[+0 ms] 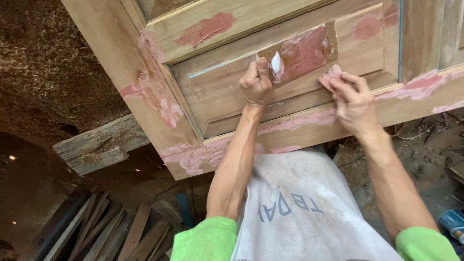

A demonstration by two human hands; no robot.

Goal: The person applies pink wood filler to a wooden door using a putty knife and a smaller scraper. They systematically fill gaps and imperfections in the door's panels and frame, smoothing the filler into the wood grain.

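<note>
A bare wooden panelled door (227, 92) lies in front of me, blotched with pinkish-red filler. My left hand (256, 84) grips a flat wooden board (302, 53) smeared with the same pink filler, held over the recessed panel. A white dab sits on the board next to my thumb. My right hand (355, 104) presses a small pink-stained scraper piece (331, 76) against the door's lower rail, just right of the board. Both sleeves are bright green.
A white printed sack (309, 208) covers my lap below the door. A rough timber beam (96, 145) lies on the dirt floor at left, with several wooden slats (111, 232) beneath. A blue can (453, 223) and cables sit at the right.
</note>
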